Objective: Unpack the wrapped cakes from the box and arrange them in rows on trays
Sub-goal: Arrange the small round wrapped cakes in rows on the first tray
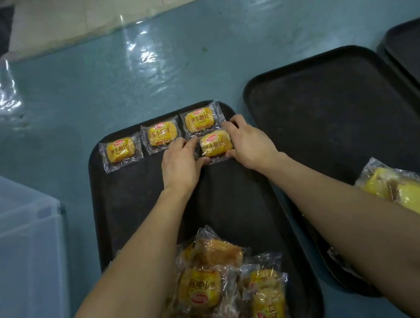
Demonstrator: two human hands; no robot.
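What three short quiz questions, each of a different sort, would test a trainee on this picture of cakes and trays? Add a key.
1. True or false: only the left hand holds the cake being set down.
2. How many cakes already lie in the far row on the left tray? A two, B three, C five.
3. Fill in: the loose pile lies at that tray's ____ end.
Key: 1 false, the right hand holds it too; 2 B; 3 near.

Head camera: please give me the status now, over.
Left hand and right hand both grip one wrapped cake, near side of the three-cake row, right end, left tray. Loose pile waits at near end. Second row unobstructed.
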